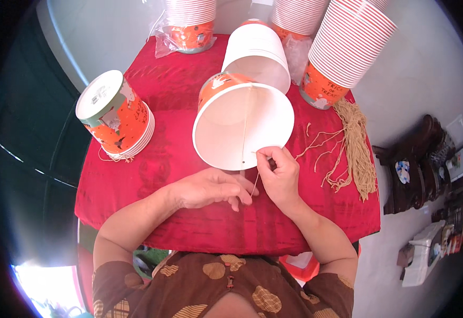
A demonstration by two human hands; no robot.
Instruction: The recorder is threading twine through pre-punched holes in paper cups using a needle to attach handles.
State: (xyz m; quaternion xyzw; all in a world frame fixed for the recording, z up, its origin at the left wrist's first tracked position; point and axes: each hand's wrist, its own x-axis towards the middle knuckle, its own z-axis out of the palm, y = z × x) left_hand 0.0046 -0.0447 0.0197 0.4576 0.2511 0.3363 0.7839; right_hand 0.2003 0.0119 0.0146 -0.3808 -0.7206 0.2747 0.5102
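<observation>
A white-lined paper bucket [226, 127] with an orange printed outside lies tilted on the red cloth, its mouth facing me. Thin tan string [248, 114] runs across the inside from the upper rim toward a small hole near the lower rim. My right hand [280, 172] is closed at the bucket's lower right rim, pinching a string end between thumb and fingertips. From there the string stretches down to my left hand [210, 190], just below the rim, whose curled fingers appear to hold it loosely. The left fingertips partly overlap.
A bundle of tan strings [356, 153] lies at the right. Upside-down printed buckets [117, 114] are stacked at the left. Behind stand tall bucket stacks [348, 47], another stack with clear plastic [190, 24], and white buckets on their side [258, 47]. The red-covered table [162, 127] ends close to me.
</observation>
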